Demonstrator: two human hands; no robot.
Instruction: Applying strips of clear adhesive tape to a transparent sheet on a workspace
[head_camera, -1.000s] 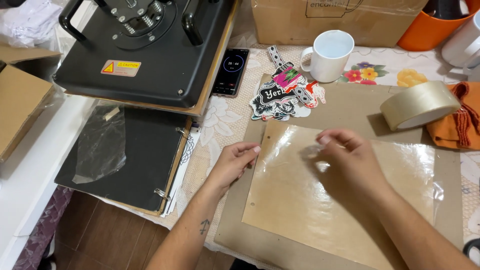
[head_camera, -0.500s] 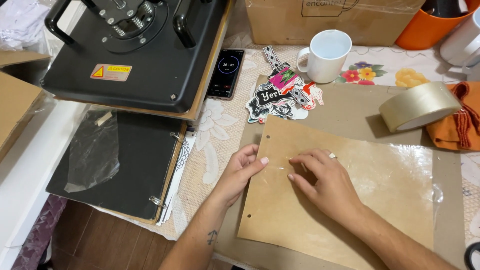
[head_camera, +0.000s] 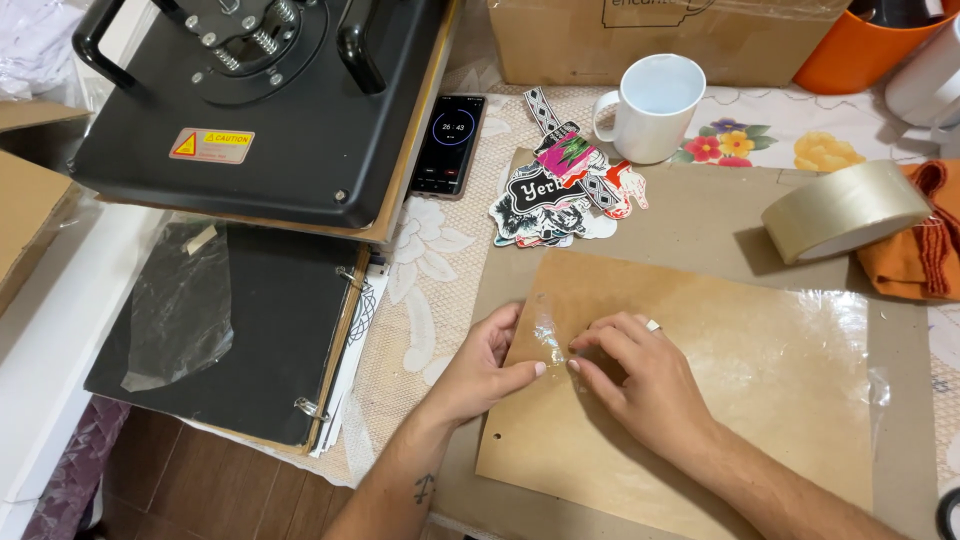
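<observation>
A brown kraft sheet (head_camera: 720, 400) with a glossy clear film over it lies on a larger brown board (head_camera: 700, 215). My left hand (head_camera: 480, 365) rests on the sheet's left edge, thumb on the shiny film. My right hand (head_camera: 640, 375) lies flat beside it, fingertips pressing the film near the left edge, a ring on one finger. Thumb and fingertips nearly meet. Neither hand grips anything.
A pile of stickers (head_camera: 560, 190), a white mug (head_camera: 655, 105) and a roll of clear tape (head_camera: 845, 208) sit beyond the sheet. A black heat press (head_camera: 250, 110), a phone (head_camera: 448, 145) and a black binder (head_camera: 230, 330) lie to the left. An orange cloth (head_camera: 915, 250) is at right.
Both hands have slid left along the sheet toward its left edge, and their fingertips have come closer together on the film.
</observation>
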